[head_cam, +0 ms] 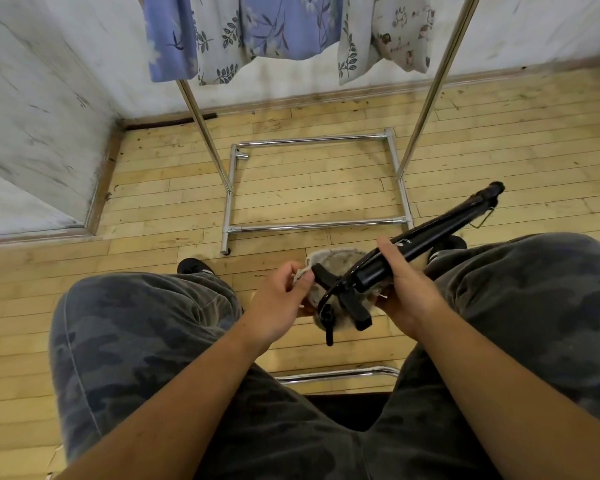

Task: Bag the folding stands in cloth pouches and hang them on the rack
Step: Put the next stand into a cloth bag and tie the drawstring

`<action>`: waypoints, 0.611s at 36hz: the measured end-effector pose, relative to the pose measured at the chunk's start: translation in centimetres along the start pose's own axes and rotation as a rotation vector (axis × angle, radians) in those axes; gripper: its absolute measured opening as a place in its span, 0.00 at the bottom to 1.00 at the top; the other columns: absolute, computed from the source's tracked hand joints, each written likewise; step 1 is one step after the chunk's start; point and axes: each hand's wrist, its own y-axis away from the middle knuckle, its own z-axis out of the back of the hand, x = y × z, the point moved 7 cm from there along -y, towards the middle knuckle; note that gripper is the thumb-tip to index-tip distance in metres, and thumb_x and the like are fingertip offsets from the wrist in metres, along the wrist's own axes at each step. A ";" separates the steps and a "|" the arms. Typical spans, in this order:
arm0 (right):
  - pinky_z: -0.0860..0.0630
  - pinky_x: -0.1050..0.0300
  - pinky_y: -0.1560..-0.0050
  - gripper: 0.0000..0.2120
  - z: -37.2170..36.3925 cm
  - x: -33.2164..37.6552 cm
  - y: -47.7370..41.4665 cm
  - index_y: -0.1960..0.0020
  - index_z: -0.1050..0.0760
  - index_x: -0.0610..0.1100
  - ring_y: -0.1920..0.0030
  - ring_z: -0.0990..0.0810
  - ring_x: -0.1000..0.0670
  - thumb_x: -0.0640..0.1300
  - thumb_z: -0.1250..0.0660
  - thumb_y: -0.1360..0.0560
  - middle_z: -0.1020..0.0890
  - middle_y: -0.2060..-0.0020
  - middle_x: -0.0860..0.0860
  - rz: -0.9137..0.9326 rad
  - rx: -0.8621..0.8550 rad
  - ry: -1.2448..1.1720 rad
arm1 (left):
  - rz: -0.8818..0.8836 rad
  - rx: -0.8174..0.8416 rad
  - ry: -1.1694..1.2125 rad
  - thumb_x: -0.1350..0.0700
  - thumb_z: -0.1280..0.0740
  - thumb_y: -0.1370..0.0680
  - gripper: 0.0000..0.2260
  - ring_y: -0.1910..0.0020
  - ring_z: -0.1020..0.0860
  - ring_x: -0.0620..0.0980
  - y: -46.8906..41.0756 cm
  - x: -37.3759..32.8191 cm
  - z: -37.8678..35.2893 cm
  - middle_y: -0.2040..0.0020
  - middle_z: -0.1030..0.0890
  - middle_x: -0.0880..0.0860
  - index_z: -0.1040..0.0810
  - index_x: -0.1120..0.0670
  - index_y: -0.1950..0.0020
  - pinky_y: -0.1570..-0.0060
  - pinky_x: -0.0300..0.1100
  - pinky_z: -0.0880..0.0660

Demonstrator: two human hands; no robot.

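A black folding stand (426,233) lies slanted between my knees, its far end pointing up to the right. My right hand (400,289) grips its lower part. Its near end, with short black feet and a strap, pokes into the mouth of a pale grey cloth pouch (329,263). My left hand (284,299) pinches the pouch's rim at the left and holds the mouth apart. The chrome rack (312,225) stands on the floor ahead, and several filled patterned pouches (281,26) hang from it at the top of the view.
I sit with both knees spread, in camouflage trousers (146,327). A chrome bar (340,374) of my seat runs below my hands. White walls meet in a corner at the left. Bare wooden floor (160,202) lies around the rack's base.
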 end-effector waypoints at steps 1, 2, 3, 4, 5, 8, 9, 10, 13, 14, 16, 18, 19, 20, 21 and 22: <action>0.19 0.47 0.41 0.27 -0.1 -0.1 0.0 0.37 0.21 0.40 0.44 0.14 0.44 0.58 0.24 0.28 0.12 0.48 0.44 0.013 -0.009 0.024 | 0.015 -0.004 0.028 0.50 0.38 0.15 0.09 0.48 0.14 0.52 -0.1 0.3 0.1 0.47 0.14 0.55 0.22 0.52 0.40 0.47 0.51 0.16; 0.19 0.48 0.43 0.27 -0.1 -0.2 -0.1 0.38 0.20 0.41 0.44 0.14 0.44 0.59 0.24 0.28 0.12 0.48 0.45 0.024 -0.021 0.043 | 0.027 -0.006 0.049 0.50 0.37 0.15 0.09 0.48 0.14 0.53 -0.1 0.4 0.3 0.48 0.14 0.54 0.22 0.52 0.40 0.46 0.52 0.16; 0.19 0.47 0.42 0.27 0.0 -0.3 -0.1 0.39 0.19 0.42 0.43 0.15 0.44 0.60 0.24 0.29 0.12 0.48 0.45 0.033 -0.038 0.052 | 0.033 -0.005 0.063 0.50 0.37 0.15 0.09 0.48 0.14 0.53 -0.1 0.4 0.3 0.48 0.14 0.54 0.22 0.52 0.40 0.45 0.53 0.16; 0.19 0.46 0.40 0.28 0.2 -0.4 -0.2 0.40 0.19 0.43 0.43 0.15 0.45 0.61 0.23 0.31 0.12 0.48 0.46 0.040 -0.060 0.061 | 0.033 -0.003 0.070 0.50 0.37 0.15 0.09 0.49 0.14 0.53 -0.1 0.4 0.3 0.49 0.14 0.54 0.22 0.52 0.40 0.45 0.53 0.16; 0.20 0.44 0.38 0.28 0.4 -0.4 -0.3 0.41 0.19 0.44 0.43 0.15 0.45 0.61 0.22 0.32 0.13 0.48 0.46 0.047 -0.082 0.069 | 0.029 0.001 0.067 0.50 0.36 0.15 0.09 0.49 0.14 0.53 -0.1 0.3 0.3 0.49 0.13 0.53 0.22 0.52 0.39 0.46 0.53 0.16; 0.21 0.41 0.36 0.24 0.8 -0.2 -0.5 0.44 0.18 0.46 0.43 0.16 0.45 0.60 0.21 0.32 0.12 0.49 0.47 0.072 -0.128 0.107 | 0.004 -0.007 0.051 0.50 0.36 0.16 0.08 0.48 0.15 0.56 -0.2 0.1 0.1 0.51 0.14 0.55 0.23 0.51 0.39 0.46 0.55 0.16; 0.21 0.42 0.36 0.21 0.8 0.0 -0.5 0.45 0.19 0.46 0.44 0.15 0.46 0.59 0.22 0.30 0.12 0.51 0.48 0.080 -0.133 0.121 | -0.007 -0.023 0.054 0.51 0.36 0.16 0.08 0.49 0.15 0.56 -0.2 0.1 0.1 0.51 0.15 0.55 0.23 0.51 0.39 0.45 0.55 0.17; 0.21 0.42 0.37 0.18 0.9 0.2 -0.5 0.46 0.19 0.47 0.45 0.15 0.46 0.57 0.22 0.28 0.12 0.53 0.48 0.091 -0.137 0.140 | -0.017 -0.036 0.065 0.52 0.36 0.16 0.07 0.50 0.15 0.54 -0.3 0.1 0.3 0.52 0.15 0.55 0.22 0.51 0.40 0.43 0.55 0.17; 0.20 0.44 0.38 0.14 1.0 0.6 -0.3 0.46 0.19 0.49 0.46 0.16 0.48 0.55 0.23 0.27 0.13 0.52 0.50 0.136 -0.191 0.239 | -0.006 -0.015 0.195 0.56 0.36 0.15 0.06 0.45 0.18 0.54 -0.5 -0.3 0.7 0.48 0.18 0.58 0.21 0.57 0.46 0.38 0.52 0.20; 0.20 0.45 0.39 0.13 1.1 0.7 -0.2 0.47 0.19 0.49 0.46 0.16 0.49 0.54 0.23 0.27 0.14 0.51 0.50 0.155 -0.212 0.263 | 0.017 0.010 0.254 0.58 0.36 0.16 0.07 0.44 0.18 0.55 -0.6 -0.4 0.6 0.47 0.18 0.60 0.21 0.59 0.49 0.36 0.52 0.21; 0.19 0.47 0.41 0.12 1.3 0.7 -0.3 0.49 0.20 0.51 0.48 0.16 0.50 0.54 0.22 0.27 0.14 0.52 0.52 0.190 -0.243 0.291 | 0.075 0.073 0.351 0.61 0.38 0.16 0.10 0.43 0.19 0.56 -0.7 -0.4 0.2 0.46 0.20 0.62 0.20 0.60 0.54 0.33 0.54 0.23; 0.18 0.49 0.47 0.13 1.2 0.6 -0.3 0.48 0.19 0.51 0.50 0.15 0.50 0.55 0.22 0.28 0.14 0.52 0.52 0.209 -0.259 0.291 | 0.162 0.141 0.399 0.61 0.38 0.16 0.09 0.41 0.19 0.58 -0.3 0.1 -0.8 0.42 0.18 0.61 0.19 0.60 0.49 0.33 0.56 0.24; 0.18 0.51 0.52 0.15 1.2 0.6 -0.3 0.47 0.18 0.50 0.51 0.15 0.50 0.55 0.22 0.29 0.13 0.53 0.52 0.209 -0.265 0.277 | 0.195 0.163 0.373 0.59 0.37 0.16 0.08 0.40 0.18 0.58 0.0 0.4 -1.3 0.40 0.17 0.59 0.18 0.58 0.44 0.33 0.55 0.23; 0.19 0.54 0.57 0.16 1.2 0.6 -0.4 0.46 0.18 0.49 0.52 0.15 0.50 0.55 0.22 0.28 0.13 0.53 0.51 0.203 -0.266 0.261 | 0.201 0.182 0.283 0.57 0.35 0.17 0.08 0.40 0.18 0.57 0.3 0.5 -1.6 0.41 0.16 0.56 0.19 0.55 0.40 0.35 0.51 0.22; 0.20 0.55 0.62 0.17 1.2 0.6 -0.4 0.45 0.18 0.48 0.54 0.15 0.50 0.56 0.22 0.28 0.13 0.54 0.50 0.193 -0.266 0.239 | 0.178 0.198 0.123 0.55 0.34 0.17 0.09 0.41 0.18 0.53 0.5 0.5 -1.7 0.42 0.15 0.52 0.20 0.50 0.38 0.38 0.46 0.21; 0.21 0.56 0.64 0.18 1.3 0.6 -0.5 0.44 0.18 0.48 0.55 0.14 0.50 0.56 0.22 0.28 0.13 0.54 0.49 0.181 -0.264 0.212 | 0.139 0.218 -0.045 0.53 0.32 0.17 0.10 0.43 0.18 0.49 0.8 0.4 -1.9 0.44 0.16 0.48 0.22 0.47 0.36 0.42 0.41 0.20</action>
